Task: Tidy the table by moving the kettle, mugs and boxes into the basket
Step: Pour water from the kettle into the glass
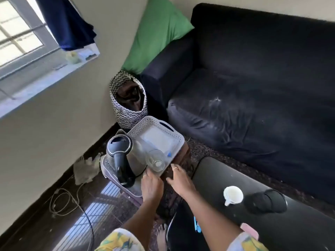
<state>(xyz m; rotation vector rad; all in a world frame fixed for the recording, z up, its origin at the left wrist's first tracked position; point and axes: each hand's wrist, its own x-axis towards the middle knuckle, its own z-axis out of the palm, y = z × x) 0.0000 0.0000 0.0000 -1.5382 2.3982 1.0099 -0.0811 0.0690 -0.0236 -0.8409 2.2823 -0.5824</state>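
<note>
A pale perforated plastic basket (173,132) rests on a low stool beside the black table (299,230). Inside it stand a steel kettle (120,153) with a black lid and handle, at the left, and a clear glass mug (156,161) at the near edge. My left hand (151,185) rests at the basket's near rim, fingers by the kettle's base. Just right of it, my right hand (179,180) hovers with fingers spread, holding nothing. On the table stand a white mug (233,194) and a dark round kettle base (266,201). A pink box (249,230) pokes out by my right arm.
A dark blue sofa (253,87) fills the right, with a green pillow (157,31) at its arm. A zigzag-patterned bag (127,104) stands behind the basket. Loose cables (65,203) and a crumpled cloth (85,169) lie on the glossy floor at the left. A blue item (196,225) sits by the table edge.
</note>
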